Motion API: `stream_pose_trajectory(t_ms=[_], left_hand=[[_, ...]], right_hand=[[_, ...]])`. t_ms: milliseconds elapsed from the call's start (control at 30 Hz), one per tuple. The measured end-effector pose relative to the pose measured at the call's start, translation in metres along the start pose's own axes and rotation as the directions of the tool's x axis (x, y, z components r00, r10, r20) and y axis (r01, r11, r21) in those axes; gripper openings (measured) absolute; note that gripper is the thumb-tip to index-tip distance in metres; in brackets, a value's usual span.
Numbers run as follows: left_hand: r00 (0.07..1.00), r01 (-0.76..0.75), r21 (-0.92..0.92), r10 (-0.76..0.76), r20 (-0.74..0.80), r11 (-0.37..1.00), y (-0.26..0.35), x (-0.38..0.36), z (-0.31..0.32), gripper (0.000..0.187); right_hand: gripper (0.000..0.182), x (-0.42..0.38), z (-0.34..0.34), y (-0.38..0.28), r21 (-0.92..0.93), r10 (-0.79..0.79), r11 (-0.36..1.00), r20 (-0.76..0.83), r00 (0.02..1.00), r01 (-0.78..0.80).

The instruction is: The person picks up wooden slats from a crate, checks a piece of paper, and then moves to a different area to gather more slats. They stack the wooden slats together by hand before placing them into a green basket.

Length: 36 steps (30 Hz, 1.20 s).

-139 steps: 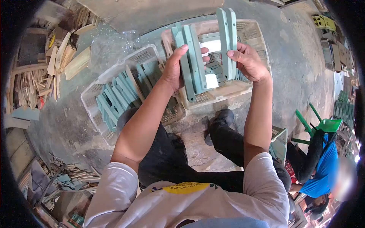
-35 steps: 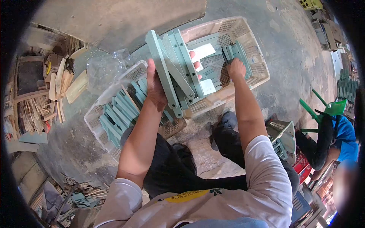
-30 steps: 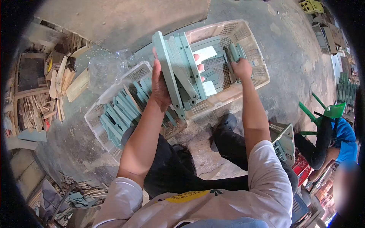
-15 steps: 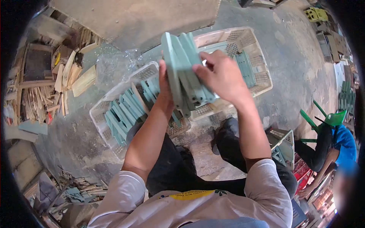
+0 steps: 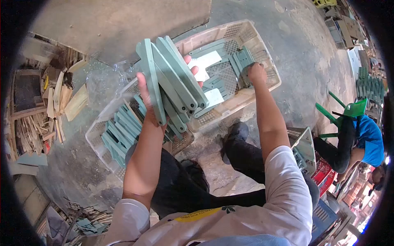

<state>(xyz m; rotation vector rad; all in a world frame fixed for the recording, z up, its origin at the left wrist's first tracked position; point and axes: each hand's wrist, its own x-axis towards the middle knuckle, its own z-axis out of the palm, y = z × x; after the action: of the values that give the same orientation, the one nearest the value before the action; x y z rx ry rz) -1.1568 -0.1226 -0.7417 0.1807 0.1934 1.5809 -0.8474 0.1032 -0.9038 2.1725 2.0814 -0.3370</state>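
Note:
My left hand (image 5: pixel 148 98) is closed round a fanned bundle of pale-green wooden slats (image 5: pixel 170 78), holding it above the gap between two crates. The slats have rounded ends, some with small dark holes. My right hand (image 5: pixel 257 74) is down in the right plastic crate (image 5: pixel 230 108), its fingers curled on the ends of a short row of green wooden slats (image 5: pixel 242 60) by the crate's right wall. Its fingertips are partly hidden. White sheets (image 5: pixel 207 60) and more green pieces (image 5: pixel 215 85) lie in that crate.
A left crate (image 5: pixel 98 135) is packed with green slats (image 5: pixel 121 133). Wood offcuts (image 5: pixel 30 129) are heaped at the left. A large board (image 5: pixel 123 20) lies beyond the crates. Another person in a blue shirt (image 5: pixel 367 139) sits at the right near a green chair (image 5: pixel 355 108).
My right hand has left the bundle and moved right and down into the right crate. My left hand keeps the bundle, now further left and more fanned out. The whole view has shifted slightly.

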Motion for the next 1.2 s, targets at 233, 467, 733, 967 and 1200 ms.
stream_pose_trajectory(t_ms=[233,467,733,967,1200], left_hand=[[0.986,0.038,0.082,-0.024,-0.165,0.996,-0.007,0.001,0.006,0.109],[0.993,0.052,0.053,-0.045,-0.11,0.997,-0.01,0.001,-0.001,0.107],[0.995,0.064,0.03,-0.062,-0.081,0.997,-0.012,0.0,-0.004,0.103],[0.993,0.113,0.045,-0.111,-0.051,0.993,-0.015,0.003,-0.009,0.102],[0.985,0.107,0.171,-0.081,-0.154,0.979,-0.015,0.006,0.001,0.107]], right_hand=[[0.039,-0.007,0.013,-0.003,-0.089,-0.042,0.996,-0.185,0.982,0.026],[0.036,-0.011,0.006,-0.017,0.096,0.117,0.99,-0.111,0.987,-0.106],[0.046,-0.012,-0.005,-0.008,-0.033,0.017,0.999,-0.042,0.999,-0.018],[0.037,-0.003,-0.066,-0.003,0.519,-0.149,0.854,0.282,0.948,-0.02],[0.035,-0.057,-0.156,-0.066,0.912,-0.453,-0.097,0.316,0.833,-0.399]])
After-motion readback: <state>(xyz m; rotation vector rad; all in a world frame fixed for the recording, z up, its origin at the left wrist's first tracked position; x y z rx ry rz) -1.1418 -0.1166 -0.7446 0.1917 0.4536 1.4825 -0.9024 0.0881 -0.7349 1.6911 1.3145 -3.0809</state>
